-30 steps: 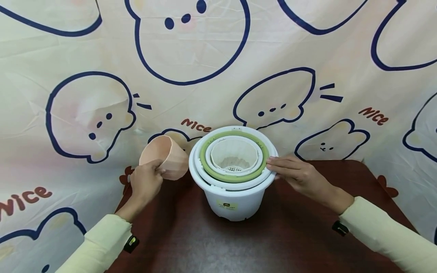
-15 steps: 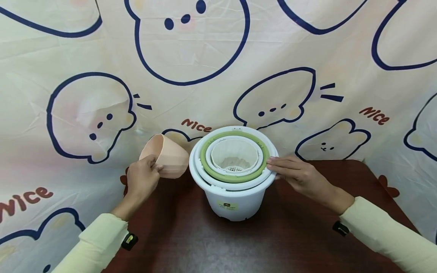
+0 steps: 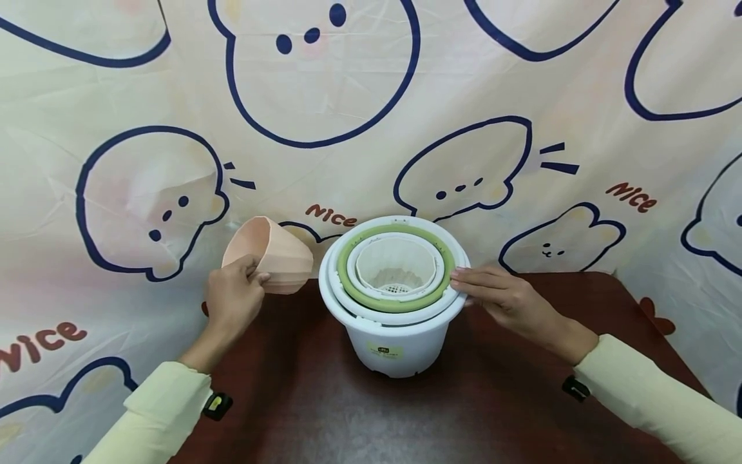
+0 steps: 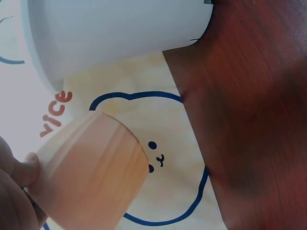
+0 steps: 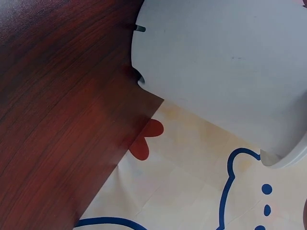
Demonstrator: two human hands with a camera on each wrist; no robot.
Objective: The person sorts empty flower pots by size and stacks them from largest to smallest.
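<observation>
My left hand pinches the rim of a peach flowerpot, thumb outside. The pot is tipped on its side in the air, mouth facing left. In the left wrist view the peach flowerpot shows its faceted wall. Right of it stands a large white flowerpot with smaller pots nested inside. Among them are a green-rimmed pot and a white innermost pot with a perforated bottom. My right hand rests fairly straight fingers on the stack's right rim; its thumb is partly hidden below.
The stack stands on a dark red-brown table. Close behind hangs a pale cloth printed with cartoon outlines. It also runs along the table's left and right sides.
My left hand has raised the peach flowerpot a little and drawn it left, away from the stack. The right hand and the nested pots stay in place.
</observation>
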